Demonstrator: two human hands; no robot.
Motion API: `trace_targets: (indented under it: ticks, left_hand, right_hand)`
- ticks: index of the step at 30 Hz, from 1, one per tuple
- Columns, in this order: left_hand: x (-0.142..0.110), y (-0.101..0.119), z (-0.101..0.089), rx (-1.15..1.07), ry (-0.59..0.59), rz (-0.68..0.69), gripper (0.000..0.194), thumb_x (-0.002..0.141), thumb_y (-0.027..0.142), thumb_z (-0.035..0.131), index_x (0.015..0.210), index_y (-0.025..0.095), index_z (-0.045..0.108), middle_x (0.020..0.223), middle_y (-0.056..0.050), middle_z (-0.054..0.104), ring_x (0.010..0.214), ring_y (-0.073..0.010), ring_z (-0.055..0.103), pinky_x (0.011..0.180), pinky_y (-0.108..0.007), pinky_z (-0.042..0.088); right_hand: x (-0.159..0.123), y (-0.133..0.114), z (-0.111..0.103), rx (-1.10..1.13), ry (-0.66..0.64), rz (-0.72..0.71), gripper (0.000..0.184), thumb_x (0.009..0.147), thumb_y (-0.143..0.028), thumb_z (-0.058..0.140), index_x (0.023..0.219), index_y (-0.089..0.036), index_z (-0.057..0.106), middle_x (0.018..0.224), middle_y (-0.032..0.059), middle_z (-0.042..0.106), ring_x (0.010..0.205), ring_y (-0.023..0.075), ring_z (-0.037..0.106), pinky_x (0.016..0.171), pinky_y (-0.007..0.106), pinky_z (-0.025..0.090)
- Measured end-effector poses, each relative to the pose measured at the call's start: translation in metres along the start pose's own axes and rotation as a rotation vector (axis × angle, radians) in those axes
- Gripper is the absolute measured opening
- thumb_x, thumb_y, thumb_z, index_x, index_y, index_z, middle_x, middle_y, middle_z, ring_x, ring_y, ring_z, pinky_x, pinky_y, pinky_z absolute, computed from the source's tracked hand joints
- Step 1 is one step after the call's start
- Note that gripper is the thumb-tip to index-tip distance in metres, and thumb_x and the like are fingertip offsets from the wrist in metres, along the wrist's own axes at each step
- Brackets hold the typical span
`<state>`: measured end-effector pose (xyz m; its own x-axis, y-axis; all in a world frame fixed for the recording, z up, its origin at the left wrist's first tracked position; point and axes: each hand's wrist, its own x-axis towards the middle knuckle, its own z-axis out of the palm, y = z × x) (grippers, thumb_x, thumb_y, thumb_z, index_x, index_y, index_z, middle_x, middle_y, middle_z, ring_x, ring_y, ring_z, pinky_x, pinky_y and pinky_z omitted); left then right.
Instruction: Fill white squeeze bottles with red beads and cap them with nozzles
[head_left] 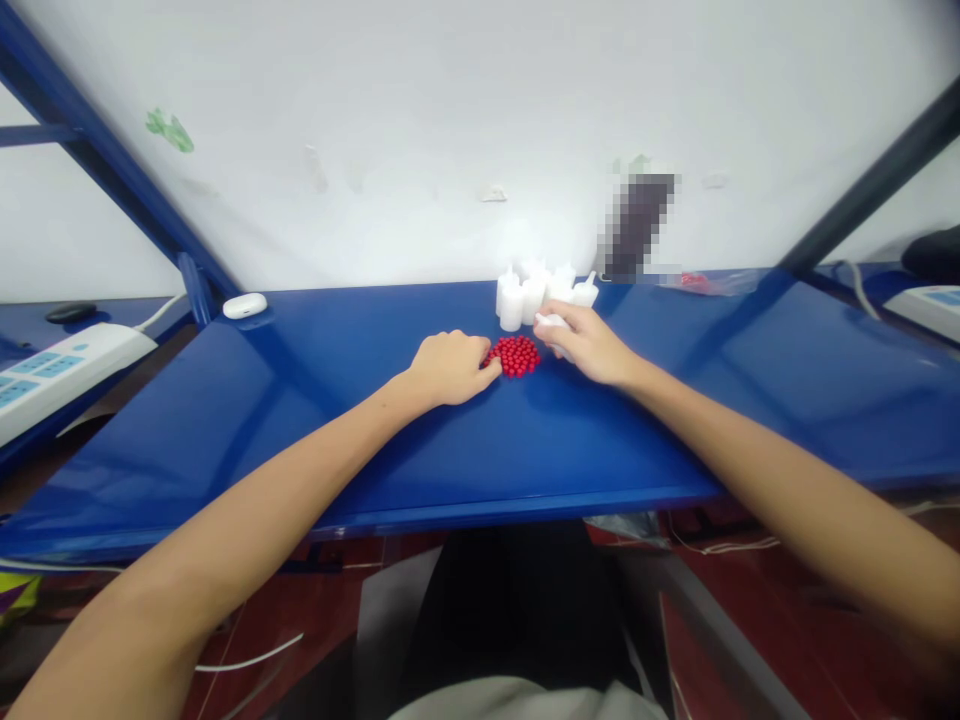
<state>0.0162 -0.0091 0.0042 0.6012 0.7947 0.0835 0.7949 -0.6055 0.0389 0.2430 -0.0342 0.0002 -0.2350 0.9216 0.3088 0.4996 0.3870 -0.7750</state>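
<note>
My left hand (454, 368) rests palm down on the blue table at the left edge of a small pile of round red beads (516, 356). Its thumb and fingers are apart and touch the pile's edge; the fingertips are partly hidden. My right hand (589, 343) is closed around a small white candle-like cylinder (553, 321), tilted and mostly covered by the fingers, just right of the beads. Behind both hands stands a close group of several similar white cylinders (511, 305) with pointed tips, upright on the table.
The blue table (300, 420) meets a white wall. A white oval case (245, 306) lies at the far left, beyond it a power strip (67, 375). A pixelated dark patch (637, 225) is at the back right, near a clear bag (709, 282) with something red. Blue posts frame both sides.
</note>
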Motion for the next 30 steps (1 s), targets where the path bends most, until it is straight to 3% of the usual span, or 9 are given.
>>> trace_targets:
  ticks: [4,10,23,30]
  left_hand:
    - [0.001,0.0,0.002,0.015,0.006,-0.013,0.044,0.096,0.05,0.035,0.096,0.018,0.065,0.084,-0.013,0.071,0.083,-0.033,0.071,0.069,-0.038,0.048]
    - [0.002,0.0,0.0,0.048,-0.006,0.029,0.042,0.097,0.049,0.034,0.11,0.019,0.062,0.089,-0.013,0.072,0.086,-0.0338,0.071,0.072,-0.038,0.049]
    - [-0.001,0.001,-0.006,0.152,-0.082,0.099,0.044,0.103,0.043,0.024,0.119,0.019,0.057,0.091,-0.014,0.072,0.085,-0.0327,0.071,0.074,-0.039,0.049]
    - [-0.002,0.004,-0.009,0.167,-0.102,0.105,0.045,0.105,0.042,0.021,0.12,0.019,0.058,0.093,-0.015,0.072,0.088,-0.0333,0.072,0.077,-0.041,0.05]
  right_hand:
    - [0.001,-0.002,-0.001,-0.101,0.04,-0.033,0.023,0.086,-0.037,0.057,0.071,-0.019,0.057,0.064,-0.0006,0.056,0.064,0.016,0.05,0.064,0.031,0.036]
    - [0.0,-0.001,0.001,-0.167,0.051,-0.059,0.023,0.083,-0.036,0.058,0.069,-0.018,0.059,0.066,0.0003,0.059,0.064,0.0159,0.05,0.064,0.03,0.035]
    - [-0.001,0.0,0.002,-0.179,-0.021,-0.07,0.021,0.089,-0.038,0.057,0.087,-0.018,0.064,0.075,0.0019,0.067,0.069,0.0186,0.057,0.07,0.031,0.04]
    - [-0.002,-0.001,0.004,-0.16,-0.043,-0.079,0.022,0.089,-0.038,0.057,0.084,-0.018,0.064,0.076,0.0025,0.069,0.07,0.0189,0.058,0.07,0.032,0.041]
